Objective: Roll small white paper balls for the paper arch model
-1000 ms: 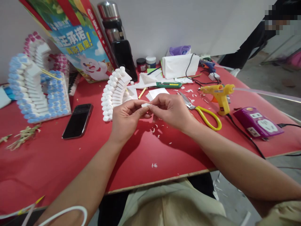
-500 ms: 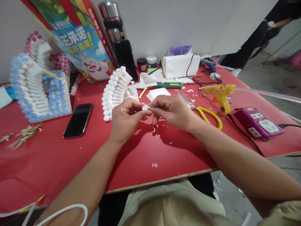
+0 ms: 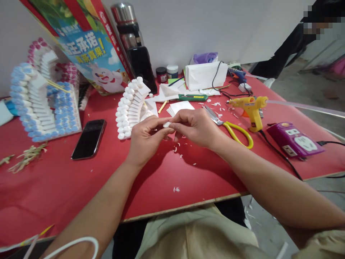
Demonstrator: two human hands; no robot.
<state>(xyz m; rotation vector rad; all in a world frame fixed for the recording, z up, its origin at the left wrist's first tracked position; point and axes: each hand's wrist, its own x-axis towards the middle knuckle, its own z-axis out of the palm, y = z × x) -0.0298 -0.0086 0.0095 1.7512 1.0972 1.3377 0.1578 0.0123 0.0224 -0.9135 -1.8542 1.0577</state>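
Between my two hands is a small white rounded piece (image 3: 167, 125), partly covered by fingertips; its material is unclear. My left hand (image 3: 145, 138) pinches it from the left, thumb and forefinger closed. From the right, my right hand (image 3: 198, 127) grips it too, thumb and fingertips pressed together. Just behind my left hand stands a curved white model (image 3: 130, 104) edged with rounded white knobs. White scraps (image 3: 176, 149) lie on the red table below my fingers. Scissors with yellow handles (image 3: 237, 135) lie beside my right hand.
A yellow glue gun (image 3: 250, 108) and a purple power socket (image 3: 296, 140) with cords are at right. A phone (image 3: 88, 138) and blue-and-white model (image 3: 35, 104) are at left. Behind are a green cutter (image 3: 192, 98), paper (image 3: 206, 76), a flask (image 3: 125, 21) and a box (image 3: 91, 54).
The white piece has turned slightly between my fingers, and my right thumb covers more of it. The view has shifted a little; both hands stay in nearly the same place.
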